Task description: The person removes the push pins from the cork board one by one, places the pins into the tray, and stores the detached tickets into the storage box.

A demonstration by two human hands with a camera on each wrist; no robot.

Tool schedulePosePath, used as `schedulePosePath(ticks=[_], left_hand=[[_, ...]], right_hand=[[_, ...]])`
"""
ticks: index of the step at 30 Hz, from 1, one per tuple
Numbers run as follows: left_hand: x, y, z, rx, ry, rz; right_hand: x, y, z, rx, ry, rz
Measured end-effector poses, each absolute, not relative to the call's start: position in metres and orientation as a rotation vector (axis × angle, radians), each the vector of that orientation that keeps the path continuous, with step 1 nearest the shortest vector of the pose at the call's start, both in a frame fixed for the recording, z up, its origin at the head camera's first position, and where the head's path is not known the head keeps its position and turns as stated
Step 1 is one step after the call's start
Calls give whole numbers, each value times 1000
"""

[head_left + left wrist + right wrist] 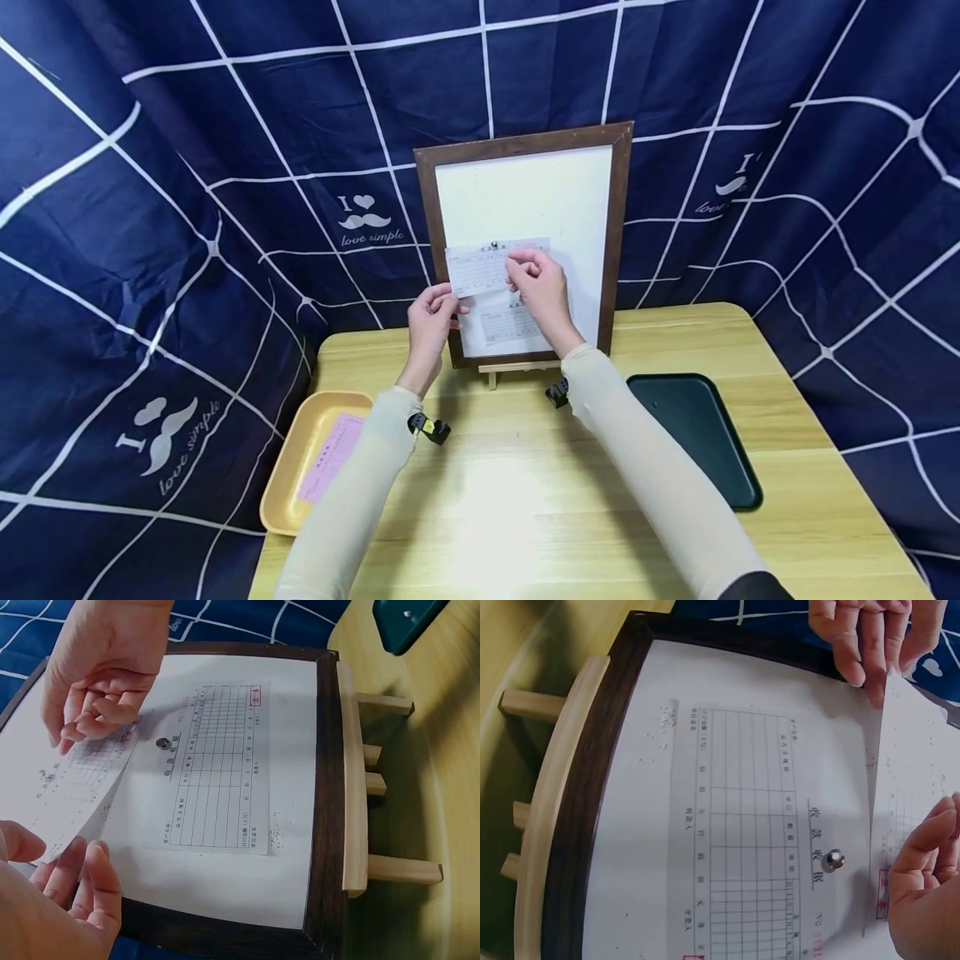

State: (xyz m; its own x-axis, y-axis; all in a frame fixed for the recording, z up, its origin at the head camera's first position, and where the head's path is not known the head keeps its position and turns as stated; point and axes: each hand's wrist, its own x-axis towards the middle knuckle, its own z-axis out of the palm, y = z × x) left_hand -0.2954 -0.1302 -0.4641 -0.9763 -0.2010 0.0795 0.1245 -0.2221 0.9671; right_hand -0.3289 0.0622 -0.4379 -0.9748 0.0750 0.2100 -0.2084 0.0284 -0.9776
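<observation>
A: What lies nearest on the pale wooden table [525, 500]?

B: A yellow plastic tray [288, 475] holding a pink paper slip [332, 457], and a dark green tray [697, 433] opposite it.

A: And the hands?

B: Left hand [431, 321] and right hand [538, 283] each pinch the loose white printed form [480, 267], lifted before the brown-framed white board [525, 200]. Another form [217, 769] is pinned there by a round silver pin [832, 860].

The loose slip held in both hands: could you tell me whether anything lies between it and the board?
Yes: a second form already lies pinned on the board by a metal pin, under the slip both hands hold.
</observation>
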Motion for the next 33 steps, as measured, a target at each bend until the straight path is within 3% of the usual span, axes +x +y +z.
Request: schedulePosePath(ticks=[33], left_hand=[[-302, -130, -466, 70, -1891, -2199]], right_hand=[[-335, 37, -420, 72, -2119, 1895]])
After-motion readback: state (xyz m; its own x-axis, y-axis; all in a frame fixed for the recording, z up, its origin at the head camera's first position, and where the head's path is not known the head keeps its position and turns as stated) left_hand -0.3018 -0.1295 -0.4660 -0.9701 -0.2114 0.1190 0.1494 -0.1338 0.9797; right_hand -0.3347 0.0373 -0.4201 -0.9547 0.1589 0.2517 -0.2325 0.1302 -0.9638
